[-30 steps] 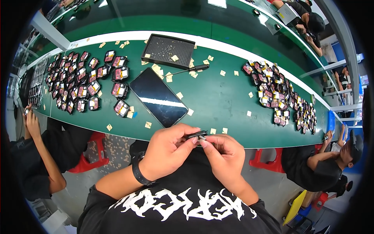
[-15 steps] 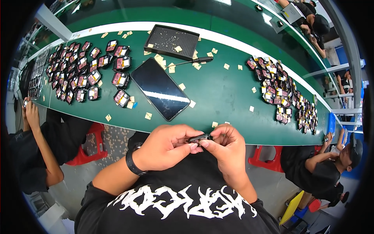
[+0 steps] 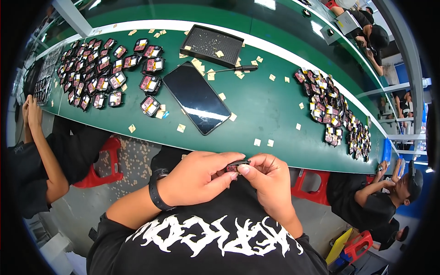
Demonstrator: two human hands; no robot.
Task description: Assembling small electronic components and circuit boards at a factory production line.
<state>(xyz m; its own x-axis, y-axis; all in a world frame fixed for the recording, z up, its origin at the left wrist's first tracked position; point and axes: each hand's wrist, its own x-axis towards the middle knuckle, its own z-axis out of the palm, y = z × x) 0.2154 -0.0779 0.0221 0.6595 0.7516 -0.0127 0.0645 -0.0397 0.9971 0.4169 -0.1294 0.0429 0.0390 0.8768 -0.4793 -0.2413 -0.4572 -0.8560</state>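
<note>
In the head view, the person's left hand (image 3: 195, 178) is pinching a small black and dark red box-shaped gadget (image 3: 232, 168) with its thumb and fingers. The right hand (image 3: 268, 179) is gripping the other end of it, with its thumb pressing on the near side. The gadget is sitting between the two hands, in front of the person's black shirt (image 3: 183, 243) and just off the near edge of the long green surface (image 3: 263, 107).

On the surface, a flat black shiny slab with a glass face (image 3: 197, 97) is lying at a slant. Behind it, a shallow black plastic tray (image 3: 206, 46) is resting, and a thin screwdriver with a black handle (image 3: 247, 68) is lying near it. Many black and pink gadgets with white patches (image 3: 91, 73) are lying on the left, and a crowded heap of similar gadgets (image 3: 326, 107) is resting on the right. Little pale yellow squares (image 3: 181, 128) are lying scattered about.
</note>
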